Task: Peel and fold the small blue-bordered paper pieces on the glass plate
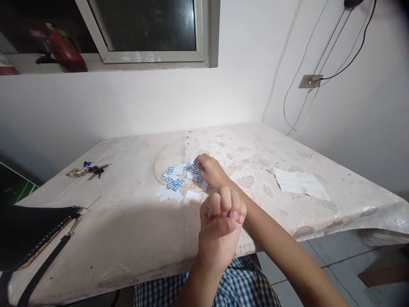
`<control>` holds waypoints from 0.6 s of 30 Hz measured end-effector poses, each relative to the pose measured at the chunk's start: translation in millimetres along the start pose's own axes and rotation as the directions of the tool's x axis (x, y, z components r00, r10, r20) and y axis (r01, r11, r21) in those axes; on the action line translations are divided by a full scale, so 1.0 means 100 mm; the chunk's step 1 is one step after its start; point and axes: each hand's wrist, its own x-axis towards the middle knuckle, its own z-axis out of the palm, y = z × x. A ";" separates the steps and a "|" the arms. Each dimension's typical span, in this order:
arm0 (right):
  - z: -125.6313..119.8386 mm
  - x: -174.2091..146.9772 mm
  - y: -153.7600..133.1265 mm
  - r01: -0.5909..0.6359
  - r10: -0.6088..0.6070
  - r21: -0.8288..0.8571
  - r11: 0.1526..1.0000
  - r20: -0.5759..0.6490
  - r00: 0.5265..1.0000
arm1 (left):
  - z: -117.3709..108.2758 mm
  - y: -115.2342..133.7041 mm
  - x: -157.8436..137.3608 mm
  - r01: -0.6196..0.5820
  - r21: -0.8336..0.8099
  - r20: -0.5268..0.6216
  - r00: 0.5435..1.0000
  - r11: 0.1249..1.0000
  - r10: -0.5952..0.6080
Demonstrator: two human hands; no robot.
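A loose pile of small white paper slips (pixel 165 193) and blue-outlined pieces (pixel 175 184) lies near the middle of the table. My right hand (pixel 210 169) reaches to the right side of this pile, its fingers bent down and together among the blue-outlined pieces. Whatever is between those fingertips is too small to make out. Closer to me, my left hand (pixel 222 224) is raised in front of my right forearm, palm side up. Its fingers are curled in and the thumb lies across them, so anything inside is hidden.
The table (pixel 134 238) has a patterned plastic cover. A white cloth or paper sheet (pixel 300 183) lies to the right. Keys (pixel 98 170) sit at the left, behind a black bag (pixel 35 234) with a strap. A wall and window (pixel 150 25) border the far side.
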 end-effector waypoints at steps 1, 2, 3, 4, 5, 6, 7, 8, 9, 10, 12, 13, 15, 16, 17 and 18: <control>0.00 0.00 0.00 0.000 0.000 0.000 1.000 -0.001 1.000 | 0.00 0.00 0.00 -0.002 -0.003 -0.006 1.000 1.000 0.002; 0.01 0.00 0.01 0.000 0.000 0.001 1.000 -0.002 1.000 | 0.00 0.00 0.00 -0.004 -0.007 -0.011 1.000 1.000 0.004; 0.01 0.00 0.01 0.001 -0.001 0.003 1.000 -0.003 1.000 | -0.01 0.00 0.00 -0.008 -0.010 -0.013 1.000 1.000 0.008; 0.01 0.00 0.01 0.003 -0.003 0.004 1.000 -0.003 1.000 | -0.01 0.01 0.00 -0.011 -0.013 -0.014 1.000 1.000 0.011; 0.02 0.00 0.02 0.005 -0.005 0.005 1.000 -0.004 1.000 | -0.02 0.01 -0.01 -0.015 -0.016 -0.015 1.000 1.000 0.014; 0.02 0.00 0.02 0.007 -0.007 0.006 1.000 -0.004 1.000 | -0.02 0.02 -0.01 -0.018 -0.020 -0.014 1.000 1.000 0.018; 0.03 0.00 0.02 0.008 -0.008 0.007 1.000 -0.003 1.000 | -0.03 0.03 -0.01 -0.021 -0.025 -0.014 1.000 0.999 0.021; 0.03 0.00 0.02 0.008 -0.008 0.007 1.000 -0.001 1.000 | -0.03 0.03 -0.01 -0.025 -0.031 -0.013 1.000 0.999 0.024; 0.04 0.00 0.03 0.008 -0.008 0.007 1.000 0.000 1.000 | -0.04 0.04 -0.01 -0.027 -0.038 -0.013 1.000 0.999 0.027; 0.05 0.00 0.03 0.007 -0.007 0.008 1.000 0.001 1.000 | -0.04 0.05 -0.02 -0.030 -0.046 -0.013 0.999 0.999 0.029; 0.07 0.00 0.04 0.004 -0.004 0.011 1.000 -0.002 1.000 | -0.04 0.06 -0.02 -0.032 -0.062 -0.014 0.999 0.998 0.031; 0.08 0.00 0.05 0.003 -0.003 0.013 1.000 -0.004 1.000 | -0.04 0.07 -0.02 -0.032 -0.071 -0.015 0.999 0.997 0.031; 0.09 0.00 0.06 0.002 -0.002 0.016 1.000 -0.008 1.000 | -0.04 0.08 -0.02 -0.032 -0.083 -0.015 0.999 0.996 0.031; 0.10 0.00 0.07 0.003 -0.003 0.018 1.000 -0.009 1.000 | -0.03 0.09 -0.03 -0.035 -0.087 -0.013 0.999 0.996 0.034; 0.10 0.00 0.07 0.005 -0.005 0.018 1.000 -0.010 1.000 | -0.03 0.09 -0.03 -0.039 -0.087 -0.009 0.999 0.995 0.039; 0.11 0.00 0.08 0.007 -0.007 0.017 1.000 -0.011 1.000 | -0.03 0.10 -0.03 -0.046 -0.083 -0.003 0.999 0.996 0.046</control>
